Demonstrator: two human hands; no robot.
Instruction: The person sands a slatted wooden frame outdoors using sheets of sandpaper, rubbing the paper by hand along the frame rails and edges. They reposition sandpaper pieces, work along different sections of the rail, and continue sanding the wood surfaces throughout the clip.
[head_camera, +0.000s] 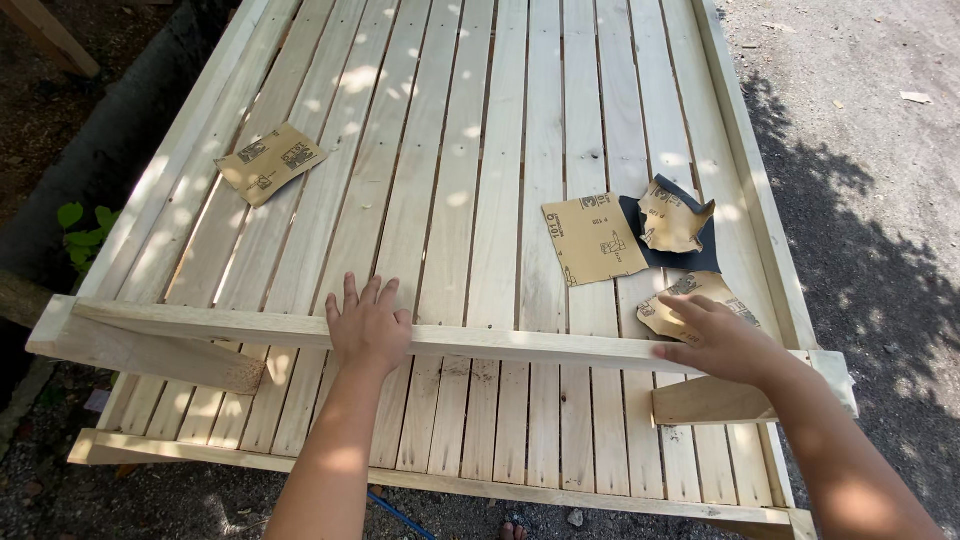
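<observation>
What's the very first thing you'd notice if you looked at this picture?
Most striking is the big pale wooden slatted frame filling the view, dappled with sunlight. The left hand lies flat on the wooden crossbar near the front, while the right hand presses a crumpled tan sandpaper piece at the right. More tan sandpaper sheets lie scattered, one flat sheet mid-right and another far left.

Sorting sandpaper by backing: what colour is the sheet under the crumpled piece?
Black sheet, seen in the head view.

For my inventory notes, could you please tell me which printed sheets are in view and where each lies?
Sandpaper sheet: far left slats, tan, rectangular, dark print.
Second sandpaper sheet: centre-right, tan, squarish, torn corner.
Crumpled piece: tan, on a dark sheet.
Worn piece: tan, under the right hand.
</observation>
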